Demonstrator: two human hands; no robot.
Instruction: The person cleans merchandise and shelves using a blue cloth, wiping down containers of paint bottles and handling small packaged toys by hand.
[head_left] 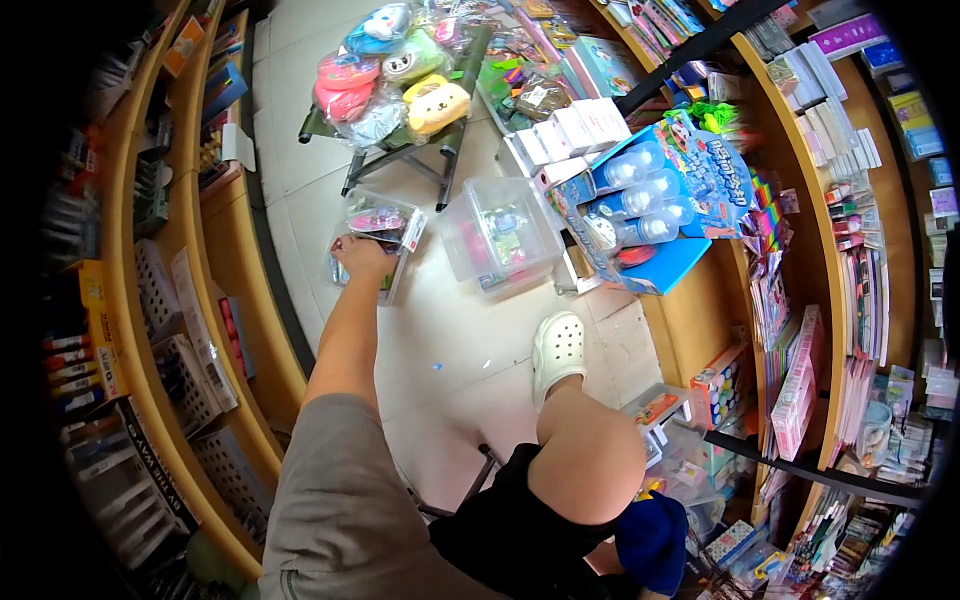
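Observation:
My left hand (365, 258) reaches down into a small clear plastic box (400, 272) on the floor. Its fingers are curled at the box's left part, around something small that I cannot make out. A pink and purple packaged item (376, 219) lies in the box just above the hand. Right of it stands a larger clear bin (460, 235) with colourful packets (505, 232) inside. My right hand does not show.
A folding stool (445, 180) behind the boxes bears bagged plush items (437, 104). At the right are a blue display box (705, 170) and white cartons (570, 130). Shelves (185, 215) line both sides. My knee (590, 455) and white clog (558, 350) are in front.

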